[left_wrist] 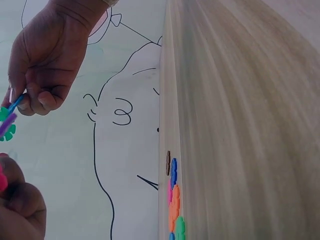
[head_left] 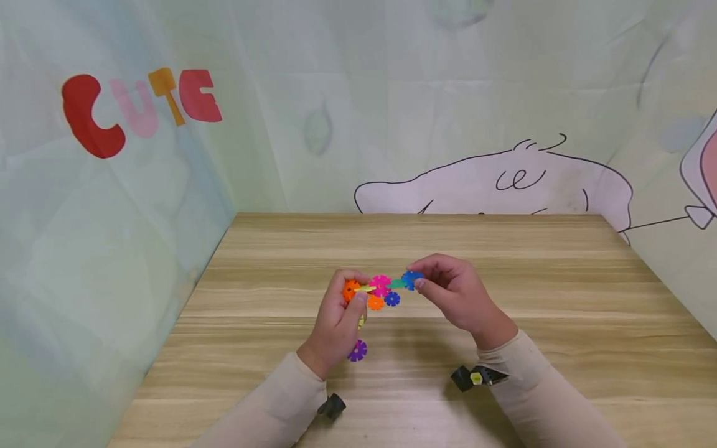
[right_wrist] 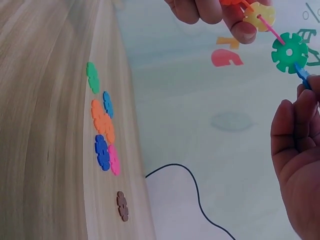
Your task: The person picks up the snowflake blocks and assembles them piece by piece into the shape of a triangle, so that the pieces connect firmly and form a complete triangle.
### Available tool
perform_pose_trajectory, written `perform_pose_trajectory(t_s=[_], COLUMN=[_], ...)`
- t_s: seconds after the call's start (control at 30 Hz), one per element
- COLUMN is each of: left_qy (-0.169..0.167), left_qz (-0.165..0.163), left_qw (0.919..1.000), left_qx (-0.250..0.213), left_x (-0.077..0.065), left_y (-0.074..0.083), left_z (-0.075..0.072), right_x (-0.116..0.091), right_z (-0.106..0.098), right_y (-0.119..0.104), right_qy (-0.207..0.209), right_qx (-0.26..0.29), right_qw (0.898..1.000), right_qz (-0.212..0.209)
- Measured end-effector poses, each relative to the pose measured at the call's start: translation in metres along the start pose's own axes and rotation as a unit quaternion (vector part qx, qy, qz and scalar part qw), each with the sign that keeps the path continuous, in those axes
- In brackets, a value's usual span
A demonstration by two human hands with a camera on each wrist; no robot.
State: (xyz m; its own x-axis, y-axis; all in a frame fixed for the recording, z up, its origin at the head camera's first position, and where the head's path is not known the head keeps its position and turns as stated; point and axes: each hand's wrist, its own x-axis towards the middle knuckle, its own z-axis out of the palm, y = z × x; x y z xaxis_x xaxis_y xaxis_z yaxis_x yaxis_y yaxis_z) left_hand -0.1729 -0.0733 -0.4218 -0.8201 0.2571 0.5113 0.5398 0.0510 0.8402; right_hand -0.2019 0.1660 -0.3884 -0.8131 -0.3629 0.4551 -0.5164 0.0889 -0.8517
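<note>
A chain of notched plastic snowflake discs is held up between both hands above the table. My left hand [head_left: 338, 317] grips its left part, near an orange disc [head_left: 350, 290] and a yellow disc [right_wrist: 260, 18]. From there run a pink disc [head_left: 380, 285] and a green disc [right_wrist: 290, 52]. At the right end, a blue disc [head_left: 411, 280] slots into the green one, and my right hand [head_left: 462, 295] pinches it between thumb and fingers. A purple disc [head_left: 357, 350] shows below the left hand, with a yellow one partly hidden above it.
Loose discs lie flat on the wooden table [head_left: 269, 354] beyond the hands: orange [right_wrist: 102, 121], dark blue [right_wrist: 102, 152], pink [right_wrist: 114, 160], green [right_wrist: 93, 77], light blue [right_wrist: 108, 104] and brown [right_wrist: 122, 206]. A printed cloth backdrop [head_left: 291, 143] stands around the table's back and sides.
</note>
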Motion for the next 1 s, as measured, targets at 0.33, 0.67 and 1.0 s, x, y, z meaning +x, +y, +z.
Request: perform_pose_trajectory(t_s=[0.33, 0.67, 1.0], left_qy=[-0.003, 0.026, 0.025], left_qz=[0.021, 0.070, 0.100], left_qw=[0.9998, 0.9972, 0.9946], left_qx=[-0.001, -0.003, -0.003], left_x=[-0.0001, 0.0006, -0.0007], left_y=[-0.0005, -0.0050, -0.0060], left_z=[0.0002, 0.0029, 0.0021], right_x=[-0.0009, 0.0007, 0.0013], right_z=[-0.0016, 0.0017, 0.0008], right_y=[0.0025, 0.0050, 0.0029], right_qy=[-0.008, 0.016, 0.027], right_qx=[0.015, 0.025, 0.039], right_qw=[0.999, 0.998, 0.997], right_qz=[-0.029, -0.061, -0.061])
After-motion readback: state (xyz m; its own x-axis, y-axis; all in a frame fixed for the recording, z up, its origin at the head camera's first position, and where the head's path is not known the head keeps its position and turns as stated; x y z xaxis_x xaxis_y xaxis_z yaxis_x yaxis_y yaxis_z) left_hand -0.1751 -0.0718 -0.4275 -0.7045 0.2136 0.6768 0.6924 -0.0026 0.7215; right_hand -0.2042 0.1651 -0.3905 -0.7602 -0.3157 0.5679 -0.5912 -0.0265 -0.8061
